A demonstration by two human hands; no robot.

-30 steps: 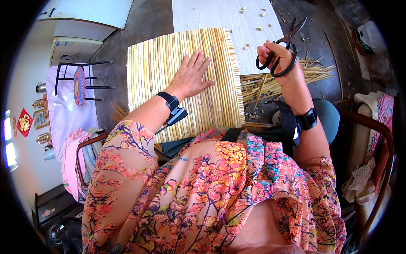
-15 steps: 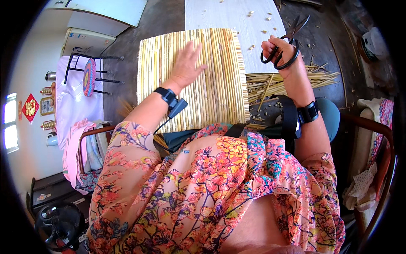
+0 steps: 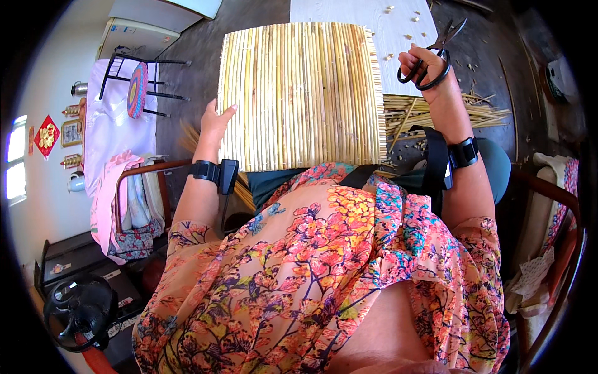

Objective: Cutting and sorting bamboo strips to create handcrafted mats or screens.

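Observation:
Across my lap lies a squarish panel of pale yellow stalks (image 3: 305, 100) set side by side, their cut ends forming its right edge. My left hand (image 3: 215, 129) grips the panel's left edge, thumb on top and the other fingers mostly hidden beneath it. Off the panel's upper right side, my right hand (image 3: 440, 87) is closed around the black loop handles of a pair of scissors (image 3: 443, 45). The scissor blades point up and to the right, slightly parted, with nothing between them.
A pale board (image 3: 389, 37) with small cut bits lies beyond the panel. Loose stalks (image 3: 476, 115) are heaped on the dark floor at right. A black-framed stool (image 3: 136, 90) stands left, a cloth-draped chair (image 3: 134, 206) nearer, and a black fan (image 3: 80, 308) at lower left.
My left hand has slid from the panel's upper face to its left edge and taken hold there. The view has shifted a little; my right hand still holds the scissors.

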